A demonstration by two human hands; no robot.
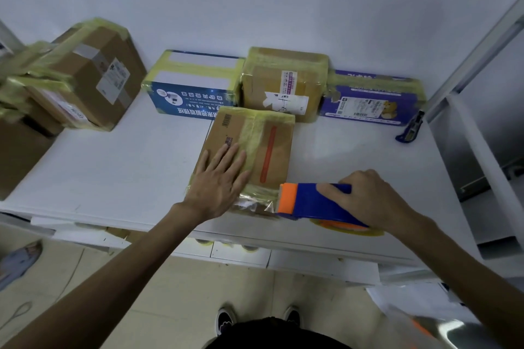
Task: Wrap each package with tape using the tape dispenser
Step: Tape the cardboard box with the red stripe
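Observation:
A flat brown cardboard package (272, 150) with a red stripe and a band of yellowish tape lies on the white table (113, 173) near its front edge. My left hand (218, 181) presses flat on the package's near left part, fingers straight. My right hand (365, 198) grips the blue and orange tape dispenser (309, 201), whose orange end touches the package's near right corner. A clear strip of tape (252, 202) runs along the package's front edge, from the dispenser's orange end toward my left hand.
Taped boxes line the back wall: a blue one (192, 88), a brown one (283, 85) and a purple one (374, 99). More taped brown boxes (85, 73) are stacked at the left. A blue utility knife (411, 127) lies at the right.

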